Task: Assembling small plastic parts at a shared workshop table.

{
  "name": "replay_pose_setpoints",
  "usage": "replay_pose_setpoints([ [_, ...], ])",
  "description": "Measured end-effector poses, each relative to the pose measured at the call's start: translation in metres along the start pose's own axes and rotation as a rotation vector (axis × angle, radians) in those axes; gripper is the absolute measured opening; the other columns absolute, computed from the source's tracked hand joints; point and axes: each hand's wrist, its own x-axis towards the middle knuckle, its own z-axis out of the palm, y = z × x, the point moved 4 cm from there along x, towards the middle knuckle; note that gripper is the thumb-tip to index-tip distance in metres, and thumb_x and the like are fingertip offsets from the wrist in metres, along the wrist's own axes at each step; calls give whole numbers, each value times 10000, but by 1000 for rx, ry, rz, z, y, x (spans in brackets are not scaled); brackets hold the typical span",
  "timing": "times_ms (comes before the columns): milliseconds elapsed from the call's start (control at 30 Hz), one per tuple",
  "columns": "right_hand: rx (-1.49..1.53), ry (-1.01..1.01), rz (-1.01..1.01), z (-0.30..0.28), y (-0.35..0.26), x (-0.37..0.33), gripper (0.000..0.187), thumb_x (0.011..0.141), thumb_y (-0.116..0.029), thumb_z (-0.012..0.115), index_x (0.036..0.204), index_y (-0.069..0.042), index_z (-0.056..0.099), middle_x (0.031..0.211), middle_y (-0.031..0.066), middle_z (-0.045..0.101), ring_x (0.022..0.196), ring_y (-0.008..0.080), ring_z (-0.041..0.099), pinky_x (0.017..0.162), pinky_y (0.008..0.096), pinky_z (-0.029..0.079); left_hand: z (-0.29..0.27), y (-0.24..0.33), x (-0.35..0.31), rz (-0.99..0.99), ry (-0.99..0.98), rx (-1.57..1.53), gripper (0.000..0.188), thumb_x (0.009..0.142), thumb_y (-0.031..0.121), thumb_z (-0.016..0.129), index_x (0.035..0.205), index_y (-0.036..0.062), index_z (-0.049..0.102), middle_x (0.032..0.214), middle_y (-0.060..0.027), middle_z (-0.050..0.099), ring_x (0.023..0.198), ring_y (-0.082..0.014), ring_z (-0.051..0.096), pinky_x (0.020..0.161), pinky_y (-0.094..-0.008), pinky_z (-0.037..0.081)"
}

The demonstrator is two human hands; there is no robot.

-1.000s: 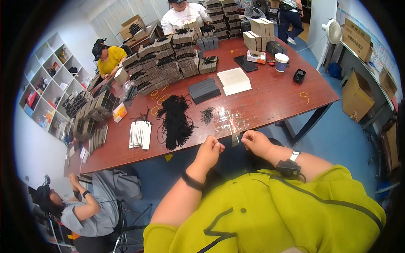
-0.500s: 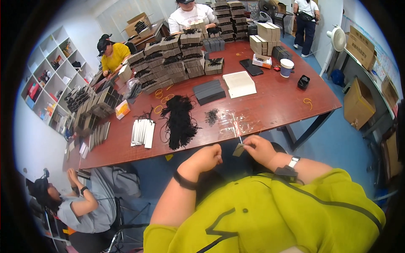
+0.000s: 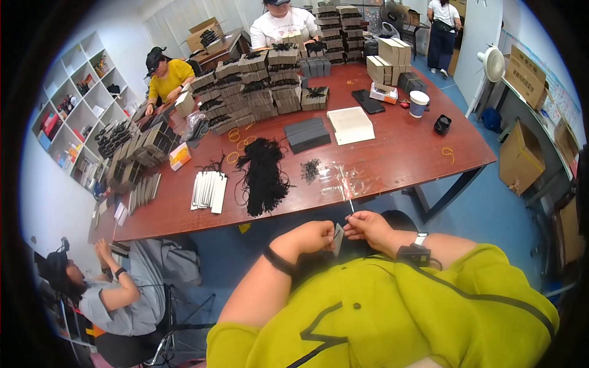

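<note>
In front of my chest, below the table edge, my left hand is closed on a small flat grey-beige card, which stands nearly upright at its fingertips. My right hand is just across from it, thumb and forefinger pinched on a thin white stick that points up toward the table. Its far end overlaps a clear plastic sheet on the table. Whether the right fingertips also touch the card is hard to see. Close by lie a small pile of tiny dark pieces and a heap of black cords.
On the red-brown table stand white cards, a dark grey block, a cream stack, a phone and a paper cup. Tall card stacks rise behind. Co-workers sit at the left and far side.
Both hands have drawn lower, toward my body. The card has moved left and turned more upright, now at my left fingertips. The stick remains in my right hand.
</note>
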Motion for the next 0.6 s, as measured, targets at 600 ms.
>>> replay_pose_setpoints([
  [600,443,-310,-87,-15,6,6,166,911,-162,495,779,-78,551,774,36,554,801,176,516,846,308,390,13,-16,20,116,74,-149,80,918,105,472,866,45,466,869,-87,670,817,-183,631,756,-306,488],
])
